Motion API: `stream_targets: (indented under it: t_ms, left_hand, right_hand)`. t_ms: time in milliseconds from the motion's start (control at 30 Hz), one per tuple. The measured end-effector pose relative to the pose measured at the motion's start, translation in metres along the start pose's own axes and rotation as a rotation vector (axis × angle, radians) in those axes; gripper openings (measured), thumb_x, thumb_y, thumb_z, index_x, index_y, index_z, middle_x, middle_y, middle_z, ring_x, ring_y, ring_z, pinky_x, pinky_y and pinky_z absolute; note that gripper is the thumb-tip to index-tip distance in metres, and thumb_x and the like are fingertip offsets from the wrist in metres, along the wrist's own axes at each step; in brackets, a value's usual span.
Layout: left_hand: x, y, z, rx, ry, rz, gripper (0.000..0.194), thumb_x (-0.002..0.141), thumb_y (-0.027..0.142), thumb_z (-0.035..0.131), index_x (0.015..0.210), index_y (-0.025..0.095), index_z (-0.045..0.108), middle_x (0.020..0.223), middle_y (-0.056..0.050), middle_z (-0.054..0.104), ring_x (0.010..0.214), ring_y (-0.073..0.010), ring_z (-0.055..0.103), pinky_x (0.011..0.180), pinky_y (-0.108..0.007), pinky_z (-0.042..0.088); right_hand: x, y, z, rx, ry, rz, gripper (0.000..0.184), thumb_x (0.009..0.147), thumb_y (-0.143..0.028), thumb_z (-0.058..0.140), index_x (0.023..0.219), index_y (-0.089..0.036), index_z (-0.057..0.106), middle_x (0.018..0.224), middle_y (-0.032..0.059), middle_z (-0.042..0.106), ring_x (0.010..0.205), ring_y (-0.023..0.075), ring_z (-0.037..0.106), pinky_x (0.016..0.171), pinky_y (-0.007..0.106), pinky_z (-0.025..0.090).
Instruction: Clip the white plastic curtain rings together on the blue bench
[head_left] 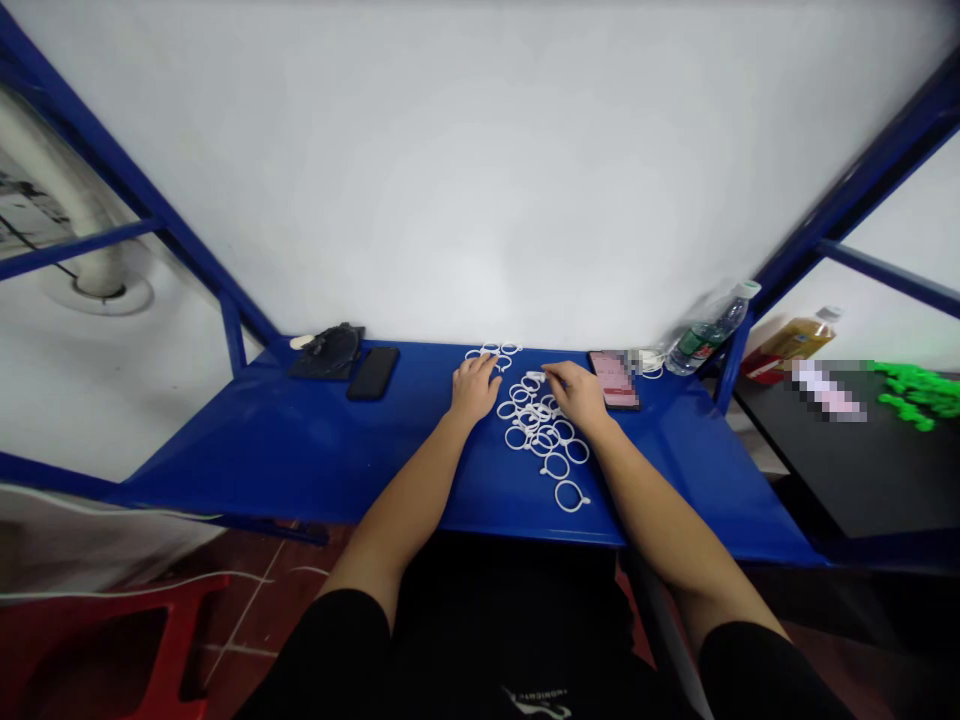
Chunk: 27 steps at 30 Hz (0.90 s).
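Note:
White curtain rings [556, 465], each a thin hoop with a small eyelet, lie in a loose, overlapping pile on the blue table [285, 450]. A smaller group of the same rings [511, 349] sits near the wall. My left hand [475, 388] rests over that group, fingers stretched forward and apart, touching or nearly touching the rings. At the far end of the pile, my right hand [577, 392] is closed in a pinch, thumb and forefinger at a white ring [535, 376] seen nearly edge-on. The other fingers of this hand are curled and partly hidden.
Left of my hands lie a black phone [373, 373] and a crumpled black bag [331, 351]. A lit phone [613, 380], a white cable [651, 364] and a tilted plastic bottle [712, 330] are at the right. Blue frame posts [739, 350] edge the table; a black side table [840, 460] adjoins.

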<state>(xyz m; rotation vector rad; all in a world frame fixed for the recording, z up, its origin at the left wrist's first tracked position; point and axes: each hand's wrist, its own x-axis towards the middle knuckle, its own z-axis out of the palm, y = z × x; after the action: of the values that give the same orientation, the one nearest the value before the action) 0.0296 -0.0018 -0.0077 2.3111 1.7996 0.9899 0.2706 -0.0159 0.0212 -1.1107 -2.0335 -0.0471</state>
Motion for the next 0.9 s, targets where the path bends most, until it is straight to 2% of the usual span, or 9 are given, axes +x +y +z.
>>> stream_targets:
  t_ms: [100, 233, 467, 533, 633, 767, 900]
  left_hand:
    - [0.0, -0.003, 0.006, 0.094, -0.152, 0.004, 0.055, 0.099, 0.026, 0.056, 0.153, 0.031, 0.05, 0.159, -0.006, 0.051, 0.148, -0.0349, 0.039, 0.116, -0.057, 0.032]
    - [-0.001, 0.001, 0.008, 0.147, -0.188, 0.01, 0.049, 0.101, 0.027, 0.053, 0.149, 0.031, 0.053, 0.15, -0.007, 0.06, 0.143, -0.0323, 0.044, 0.12, -0.058, 0.022]
    - [-0.002, 0.003, 0.001, 0.146, -0.161, -0.063, 0.034, 0.1, 0.032, 0.06, 0.133, 0.025, 0.067, 0.117, -0.01, 0.074, 0.114, -0.0292, 0.061, 0.105, -0.048, 0.037]
    - [-0.001, 0.002, -0.002, 0.103, -0.119, -0.075, 0.032, 0.1, 0.029, 0.059, 0.131, 0.024, 0.067, 0.109, -0.009, 0.075, 0.11, -0.0281, 0.063, 0.101, -0.046, 0.04]
    - [-0.001, 0.005, -0.009, -0.017, 0.036, -0.025, 0.037, 0.101, 0.025, 0.057, 0.138, 0.021, 0.062, 0.103, -0.008, 0.074, 0.103, -0.026, 0.065, 0.097, -0.042, 0.044]
    - [-0.007, 0.02, -0.017, -0.199, 0.213, 0.184, 0.038, 0.102, 0.025, 0.055, 0.14, 0.021, 0.059, 0.1, -0.006, 0.074, 0.099, -0.0231, 0.065, 0.099, -0.04, 0.047]
    - [-0.015, 0.039, -0.017, -0.294, 0.258, 0.347, 0.035, 0.102, 0.028, 0.057, 0.137, 0.021, 0.061, 0.097, -0.005, 0.076, 0.098, -0.022, 0.067, 0.097, -0.04, 0.049]
  right_hand:
    - [0.0, 0.004, 0.0, -0.022, -0.012, 0.044, 0.028, 0.103, -0.023, 0.052, 0.119, -0.021, 0.074, 0.108, 0.0092, 0.078, 0.097, 0.026, 0.074, 0.086, 0.039, 0.059]
    - [-0.001, 0.001, 0.003, -0.039, -0.067, 0.037, 0.026, 0.102, -0.024, 0.054, 0.117, -0.023, 0.075, 0.11, 0.0083, 0.078, 0.1, 0.0258, 0.074, 0.087, 0.038, 0.059]
    - [0.0, -0.006, 0.003, -0.039, -0.128, 0.043, 0.024, 0.101, -0.025, 0.056, 0.115, -0.023, 0.075, 0.108, 0.0077, 0.078, 0.1, 0.0254, 0.073, 0.088, 0.038, 0.058]
    - [0.0, -0.008, 0.002, -0.039, -0.145, 0.042, 0.024, 0.101, -0.027, 0.056, 0.116, -0.022, 0.075, 0.108, 0.0081, 0.078, 0.1, 0.0254, 0.073, 0.088, 0.037, 0.058]
    - [0.001, -0.012, 0.001, -0.03, -0.155, 0.048, 0.026, 0.102, -0.03, 0.056, 0.12, -0.022, 0.073, 0.109, 0.0083, 0.078, 0.1, 0.025, 0.073, 0.088, 0.037, 0.057]
    - [0.0, -0.015, 0.001, 0.015, -0.139, 0.051, 0.032, 0.104, -0.035, 0.054, 0.13, -0.022, 0.068, 0.107, 0.0088, 0.078, 0.097, 0.0245, 0.073, 0.085, 0.036, 0.058]
    - [-0.001, -0.016, 0.002, 0.077, -0.117, -0.005, 0.033, 0.106, -0.037, 0.05, 0.132, -0.023, 0.066, 0.109, 0.0092, 0.077, 0.098, 0.0241, 0.073, 0.085, 0.036, 0.057]
